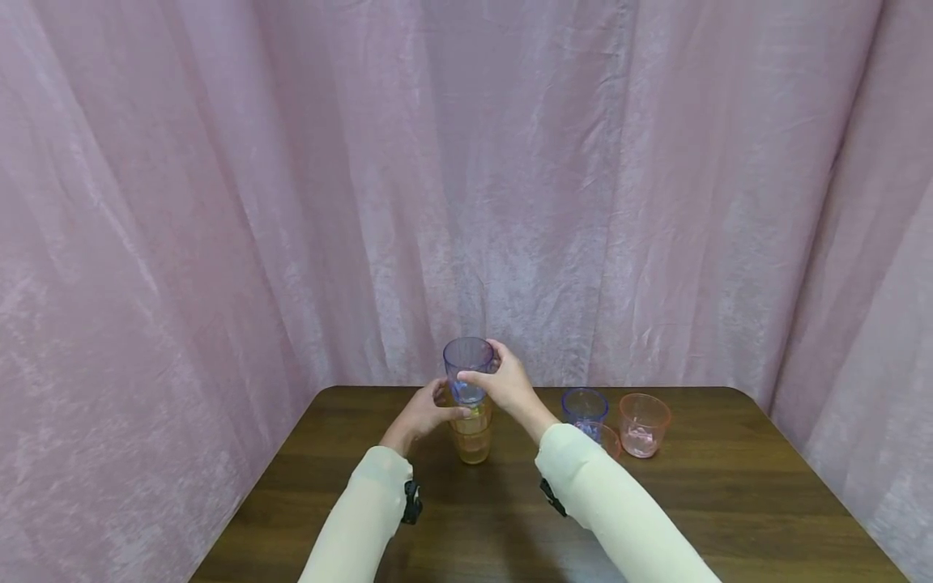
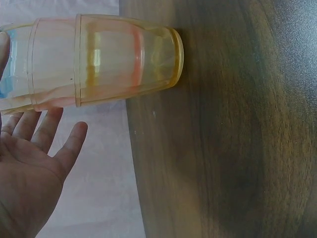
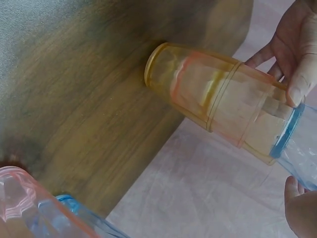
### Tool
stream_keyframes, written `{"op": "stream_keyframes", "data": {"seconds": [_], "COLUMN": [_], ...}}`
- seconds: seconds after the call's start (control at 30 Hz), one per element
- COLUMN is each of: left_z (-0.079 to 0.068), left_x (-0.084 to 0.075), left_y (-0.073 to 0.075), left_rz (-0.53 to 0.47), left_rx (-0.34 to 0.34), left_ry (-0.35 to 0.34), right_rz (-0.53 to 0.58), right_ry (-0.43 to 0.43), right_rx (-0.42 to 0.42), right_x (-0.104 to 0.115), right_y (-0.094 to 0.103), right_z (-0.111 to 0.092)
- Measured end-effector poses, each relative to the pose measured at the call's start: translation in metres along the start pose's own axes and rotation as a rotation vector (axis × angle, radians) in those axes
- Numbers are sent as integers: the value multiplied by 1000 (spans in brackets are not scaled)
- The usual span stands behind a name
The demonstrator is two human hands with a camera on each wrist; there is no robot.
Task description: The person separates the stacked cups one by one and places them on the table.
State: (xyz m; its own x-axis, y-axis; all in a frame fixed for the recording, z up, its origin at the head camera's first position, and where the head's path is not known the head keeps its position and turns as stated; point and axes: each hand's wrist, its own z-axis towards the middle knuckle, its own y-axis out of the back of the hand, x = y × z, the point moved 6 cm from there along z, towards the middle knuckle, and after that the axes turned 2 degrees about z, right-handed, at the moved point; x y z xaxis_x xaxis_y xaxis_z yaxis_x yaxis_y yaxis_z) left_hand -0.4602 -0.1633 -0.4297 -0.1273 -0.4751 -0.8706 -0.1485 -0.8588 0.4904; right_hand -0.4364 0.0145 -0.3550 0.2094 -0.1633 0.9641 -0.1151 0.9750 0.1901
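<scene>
A stack of nested clear cups, yellow and pink (image 1: 472, 444), stands upright on the table. Its top is held by my left hand (image 1: 421, 414), thumb on the near side by the rim and fingers behind. In the right wrist view the left thumb (image 3: 298, 85) lies beside the base of a blue cup (image 3: 288, 131). My right hand (image 1: 510, 387) grips this blue cup between thumb and fingers, upright over the stack. The cup's base sits at the stack's mouth, just within the rim in the right wrist view.
On the table's right stand another blue cup (image 1: 585, 403) and a pink cup (image 1: 645, 421). A second pink cup (image 1: 611, 442) is partly hidden by my right sleeve (image 1: 605, 486). Pink curtain (image 1: 510, 202) hangs behind the wooden table (image 1: 474, 534).
</scene>
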Motion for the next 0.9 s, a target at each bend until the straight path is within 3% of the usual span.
{"op": "stream_keyframes", "data": {"seconds": [0.57, 0.9], "left_z": [-1, -3], "left_x": [-1, -4], "left_y": [-4, -4], "left_rz": [-57, -74], "left_rx": [11, 5], "left_ry": [-53, -45], "right_rz": [-7, 4], "right_ry": [1, -1], "right_rx": [0, 16], "right_x": [8, 9], "right_y": [19, 46], "right_z": [-11, -19]}}
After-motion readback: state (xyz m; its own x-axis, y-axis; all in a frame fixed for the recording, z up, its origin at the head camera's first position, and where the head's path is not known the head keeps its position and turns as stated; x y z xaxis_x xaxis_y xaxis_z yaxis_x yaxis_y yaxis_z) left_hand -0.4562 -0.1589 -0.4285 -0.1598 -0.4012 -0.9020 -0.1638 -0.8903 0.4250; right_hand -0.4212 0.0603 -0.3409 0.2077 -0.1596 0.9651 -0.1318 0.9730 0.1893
